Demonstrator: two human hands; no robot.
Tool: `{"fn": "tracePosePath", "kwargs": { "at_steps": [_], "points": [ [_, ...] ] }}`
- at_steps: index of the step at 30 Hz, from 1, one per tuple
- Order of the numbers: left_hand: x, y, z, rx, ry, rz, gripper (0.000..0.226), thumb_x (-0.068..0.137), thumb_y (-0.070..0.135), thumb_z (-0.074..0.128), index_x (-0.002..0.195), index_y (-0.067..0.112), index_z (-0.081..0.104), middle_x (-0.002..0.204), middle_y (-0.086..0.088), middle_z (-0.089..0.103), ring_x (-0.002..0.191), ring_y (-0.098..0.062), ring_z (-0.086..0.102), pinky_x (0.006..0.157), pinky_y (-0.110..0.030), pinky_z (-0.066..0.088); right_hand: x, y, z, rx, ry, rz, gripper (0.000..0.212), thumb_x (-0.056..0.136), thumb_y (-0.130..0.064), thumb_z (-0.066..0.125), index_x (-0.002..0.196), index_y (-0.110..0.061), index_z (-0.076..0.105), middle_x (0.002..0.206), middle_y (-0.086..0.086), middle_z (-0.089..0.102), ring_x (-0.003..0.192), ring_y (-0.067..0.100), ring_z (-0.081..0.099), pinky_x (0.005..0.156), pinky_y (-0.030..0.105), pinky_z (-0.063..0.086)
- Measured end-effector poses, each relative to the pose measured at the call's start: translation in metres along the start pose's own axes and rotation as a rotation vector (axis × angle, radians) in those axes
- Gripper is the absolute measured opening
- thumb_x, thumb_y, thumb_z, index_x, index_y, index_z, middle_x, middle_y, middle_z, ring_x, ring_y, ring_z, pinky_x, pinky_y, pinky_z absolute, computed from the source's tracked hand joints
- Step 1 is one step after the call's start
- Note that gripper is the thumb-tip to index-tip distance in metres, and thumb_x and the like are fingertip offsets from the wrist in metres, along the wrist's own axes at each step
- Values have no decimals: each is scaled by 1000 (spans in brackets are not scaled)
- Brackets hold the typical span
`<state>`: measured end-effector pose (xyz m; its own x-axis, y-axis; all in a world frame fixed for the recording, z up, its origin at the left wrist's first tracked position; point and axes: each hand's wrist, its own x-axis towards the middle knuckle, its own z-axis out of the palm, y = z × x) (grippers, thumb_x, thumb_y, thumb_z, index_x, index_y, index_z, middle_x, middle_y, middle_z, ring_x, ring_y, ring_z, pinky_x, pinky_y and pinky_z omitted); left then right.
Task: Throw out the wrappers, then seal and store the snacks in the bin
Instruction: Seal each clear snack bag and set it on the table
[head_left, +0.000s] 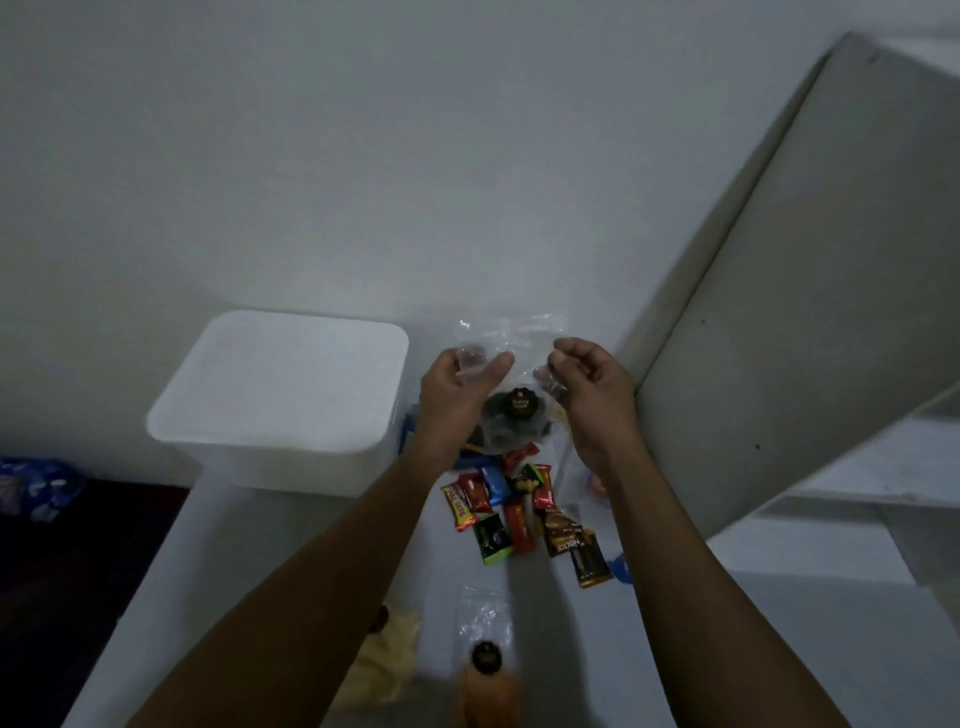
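I hold a clear plastic bag (511, 332) up in front of me, dark round snacks (514, 415) sagging in its bottom. My left hand (457, 389) pinches the bag's top edge on the left, and my right hand (587, 384) pinches it on the right. Below the bag several small wrapped snacks (509, 509) in red, blue, green and brown lie scattered on the white table (291, 519). A white lidded bin (280, 384) stands to the left of my hands.
Another clear bag (480, 618) with a dark snack, a yellowish bag (384, 660) and an orange item (491, 696) lie near the table's front. A grey slanted panel (779, 291) rises at the right. A blue patterned packet (36, 488) sits far left on the dark floor.
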<state>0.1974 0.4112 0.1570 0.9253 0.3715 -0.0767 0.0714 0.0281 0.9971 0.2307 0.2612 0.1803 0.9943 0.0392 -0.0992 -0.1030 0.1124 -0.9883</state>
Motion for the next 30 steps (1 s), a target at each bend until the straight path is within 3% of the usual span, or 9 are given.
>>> {"fn": "tracePosePath", "kwargs": {
  "at_steps": [3, 5, 11, 18, 26, 30],
  "points": [
    [-12, 54, -16, -181, -51, 54, 30, 82, 27, 79, 107, 12, 70, 101, -2, 75, 95, -19, 72, 82, -32, 58, -29, -29, 14, -5, 22, -113, 13, 95, -8, 63, 104, -16, 70, 96, 8, 72, 80, 16, 71, 77, 30, 58],
    [-23, 83, -27, -261, -98, 89, 27, 84, 16, 77, 107, 4, 69, 96, -9, 76, 84, -25, 73, 79, -39, 59, -49, -48, 25, 9, 18, -185, 13, 94, -10, 65, 104, -16, 70, 99, 9, 72, 79, 19, 72, 77, 34, 60],
    [-71, 157, -52, -262, -192, 253, 19, 85, 13, 74, 102, 4, 70, 90, -11, 76, 76, -25, 72, 67, -36, 58, -107, -114, 51, 98, 48, -369, 16, 94, -17, 65, 106, -6, 69, 87, 7, 73, 74, 22, 71, 77, 42, 59],
    [-122, 217, -74, -256, -307, 384, 24, 84, 14, 75, 103, 1, 70, 92, -13, 75, 77, -24, 70, 68, -37, 57, -167, -169, 59, 193, 22, -477, 11, 97, -16, 62, 100, -7, 66, 85, 7, 67, 74, 19, 69, 72, 40, 58],
    [-154, 249, -96, -264, -338, 454, 24, 84, 16, 75, 103, 1, 70, 87, -9, 73, 75, -23, 68, 62, -33, 54, -207, -198, 74, 230, 5, -579, 13, 96, -13, 60, 99, -1, 66, 86, 5, 68, 78, 16, 68, 86, 50, 57],
    [-161, 255, -104, -268, -343, 460, 18, 83, 15, 76, 97, 4, 72, 83, -7, 72, 73, -22, 67, 61, -32, 55, -216, -201, 83, 246, 22, -627, 10, 96, -12, 60, 88, -13, 66, 81, 1, 68, 81, 18, 65, 91, 51, 54]
  ]
}}
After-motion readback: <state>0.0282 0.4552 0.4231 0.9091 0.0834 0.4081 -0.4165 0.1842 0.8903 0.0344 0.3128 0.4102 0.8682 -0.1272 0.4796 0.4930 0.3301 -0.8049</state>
